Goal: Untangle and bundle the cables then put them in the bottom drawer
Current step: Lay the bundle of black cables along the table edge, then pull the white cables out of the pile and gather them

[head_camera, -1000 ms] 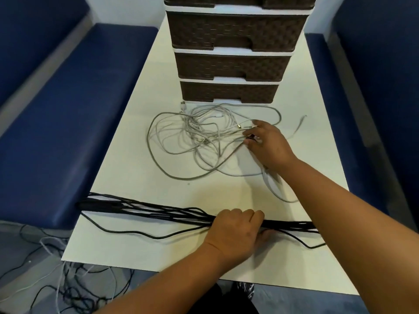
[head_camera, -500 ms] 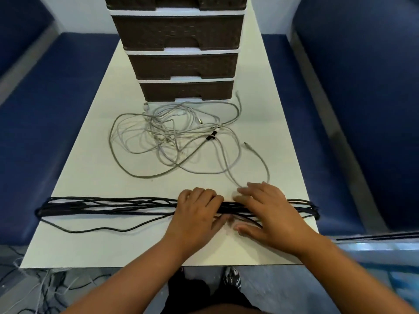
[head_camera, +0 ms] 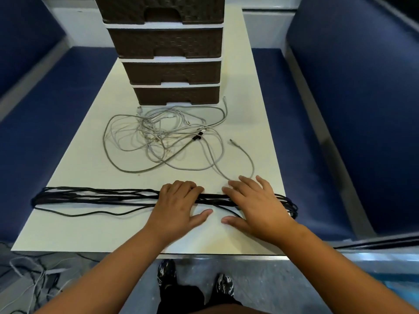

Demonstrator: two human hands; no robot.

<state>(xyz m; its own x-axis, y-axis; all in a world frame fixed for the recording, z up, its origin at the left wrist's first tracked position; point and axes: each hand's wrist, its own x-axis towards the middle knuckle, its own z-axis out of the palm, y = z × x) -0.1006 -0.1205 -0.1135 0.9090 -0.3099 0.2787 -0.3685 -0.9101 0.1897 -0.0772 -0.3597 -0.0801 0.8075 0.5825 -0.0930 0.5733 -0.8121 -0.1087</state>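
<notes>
Long black cable bundle (head_camera: 97, 197) stretched sideways across the near part of the white table (head_camera: 86, 159), folded into several parallel strands, one loose strand sagging toward the near edge. Left end at the table's left edge, right end looped at the right edge just past the right wrist.

Left hand (head_camera: 175, 206) lying over the bundle near its middle: fingers curled down over the far side of the strands, thumb stretched out flat on the table on the near side. Whether the curled fingers actually clamp the strands or only press on them, cannot tell. Right hand (head_camera: 256, 207) just beside it, palm down on the same bundle, fingers spread and nearly straight, thumb pointing toward the left thumb; pressing, not pinching.

Farther back, tangled pale grey and white cables (head_camera: 163, 137) in loose loops, apart from the black bundle, one free plug end lying off to the right and a trailing strand reaching close to the right fingertips. Directly behind the tangle, brown woven-pattern drawer unit (head_camera: 172, 71) with white frame; bottom drawer (head_camera: 176, 95) closed.

Blue upholstered benches (head_camera: 340, 132) on both sides of the table. More loose cables (head_camera: 25, 273) on the floor at lower left. Patterned shoes (head_camera: 166, 275) under the table's near edge.
</notes>
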